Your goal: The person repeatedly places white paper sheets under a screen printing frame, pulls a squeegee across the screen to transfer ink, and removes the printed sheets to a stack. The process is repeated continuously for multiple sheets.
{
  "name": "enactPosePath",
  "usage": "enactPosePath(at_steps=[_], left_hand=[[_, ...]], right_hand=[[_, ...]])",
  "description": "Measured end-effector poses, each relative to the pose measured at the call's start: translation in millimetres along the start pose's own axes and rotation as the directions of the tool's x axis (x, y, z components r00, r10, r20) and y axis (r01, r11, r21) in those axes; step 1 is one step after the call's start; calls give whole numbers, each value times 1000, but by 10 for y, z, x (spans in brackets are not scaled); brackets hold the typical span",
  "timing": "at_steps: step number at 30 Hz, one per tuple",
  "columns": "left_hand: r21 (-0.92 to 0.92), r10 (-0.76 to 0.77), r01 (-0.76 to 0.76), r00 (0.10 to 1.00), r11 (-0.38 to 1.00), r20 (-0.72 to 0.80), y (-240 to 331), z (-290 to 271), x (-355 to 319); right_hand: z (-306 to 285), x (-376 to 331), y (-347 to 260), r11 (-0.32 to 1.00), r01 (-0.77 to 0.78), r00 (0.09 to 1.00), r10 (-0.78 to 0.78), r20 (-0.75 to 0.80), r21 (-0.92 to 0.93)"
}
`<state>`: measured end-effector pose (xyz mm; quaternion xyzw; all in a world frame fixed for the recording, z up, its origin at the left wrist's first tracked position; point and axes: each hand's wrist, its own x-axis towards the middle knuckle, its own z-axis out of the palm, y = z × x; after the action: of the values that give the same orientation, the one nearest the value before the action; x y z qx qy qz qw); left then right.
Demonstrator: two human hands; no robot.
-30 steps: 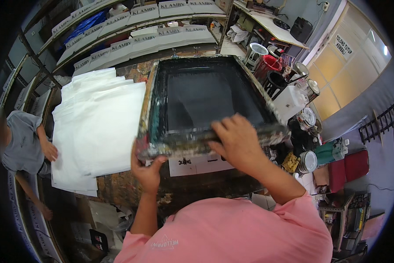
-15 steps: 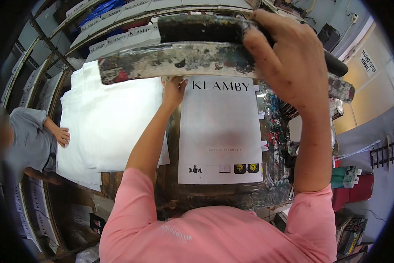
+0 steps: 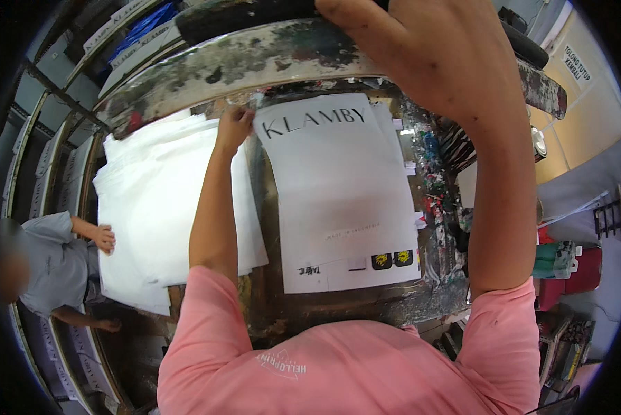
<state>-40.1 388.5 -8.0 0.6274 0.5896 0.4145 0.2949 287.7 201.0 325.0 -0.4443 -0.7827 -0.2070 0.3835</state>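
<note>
Near the sheet stack, my left hand (image 3: 236,126) pinches the upper left corner of a white printed sheet (image 3: 338,180) with black lettering. That corner is lifted, and the sheet curves up from another printed sheet (image 3: 334,280) with yellow-and-black marks. Above, my right hand (image 3: 428,52) holds up a paint-stained screen-printing frame (image 3: 255,59), its near edge crossing the view. A dark bar (image 3: 234,15) lies along the frame under my fingers; I cannot tell whether they grip it too. My right fingertips are partly out of view.
A pile of white sheets (image 3: 165,207) covers the table's left side. A co-worker (image 3: 58,259) stands at left, one hand on the pile. Racks (image 3: 41,145) with printed sheets line the left. Paint-smeared table edge (image 3: 431,194) and green containers (image 3: 559,259) are at right.
My left hand has moved left with the sheet's corner, which has lifted and slanted the sheet. The frame in my right hand appears higher and larger in the view.
</note>
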Motion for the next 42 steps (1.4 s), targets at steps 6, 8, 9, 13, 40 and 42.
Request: enactPosePath(at_steps=[6,8,9,13,40,42], left_hand=[[-243,-242,132,828,961,-506,-462,-908,-2269],[-200,-216,107,702,974,-679,-759,-1192,-2905],[-189,-216,112,642,976,-735,-905,-1354,-3167],[-199,-277,221,416,955,-866,-1281,-2136,-3821],[664,48,-251,950,705,308,961,625,-3255],[618,133,-351,919,704,371,1026,815,-3290]], right_hand=[[-147,-141,-140,992,-31,999,27,37,124],[-172,-157,-189,955,-269,945,236,227,126],[-118,-223,-203,976,-194,972,179,155,93],[-69,-284,-380,1000,-17,1000,17,-13,-12],[18,-240,-84,996,-70,983,61,171,50],[24,-274,10,995,11,985,-27,168,96]])
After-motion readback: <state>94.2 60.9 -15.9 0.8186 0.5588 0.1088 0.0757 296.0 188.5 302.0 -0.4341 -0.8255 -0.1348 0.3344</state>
